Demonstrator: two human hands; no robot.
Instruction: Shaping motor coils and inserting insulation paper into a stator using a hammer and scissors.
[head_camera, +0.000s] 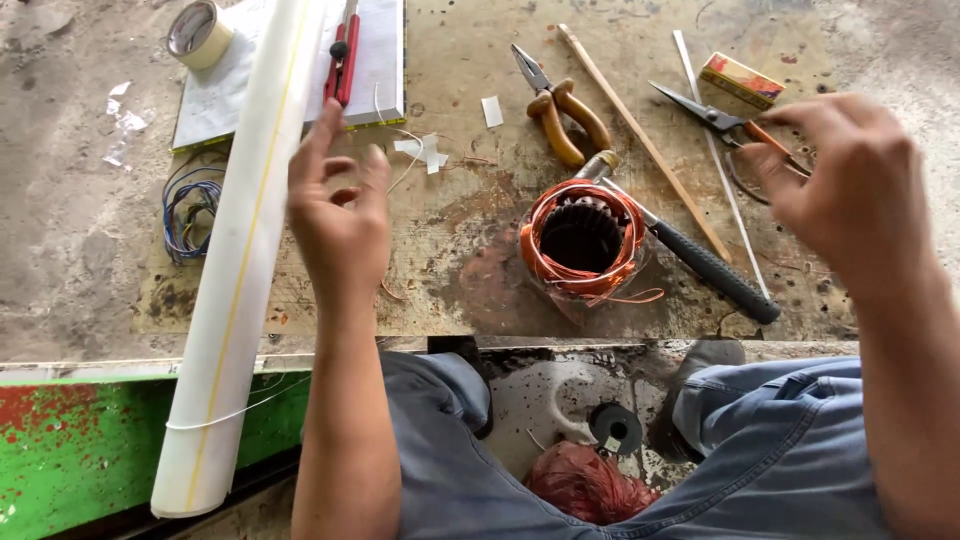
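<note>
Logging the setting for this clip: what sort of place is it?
Probably a small motor-rewinding or electrical repair workshop. A stator wound with copper wire sits on a stained, worn workboard, with pliers, scissors and a roll of insulating paper around it.

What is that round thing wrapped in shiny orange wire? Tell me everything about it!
The coil is a dark metal ring with teeth around its inner hole, wound all round with bright copper-coloured wire. It lies flat on the stained board, hole facing up, between the two hands and touched by neither. A few loose wire strands stick out at its lower right. A black-handled tool lies against its right side, and yellow-handled pliers lie just above it.
</note>
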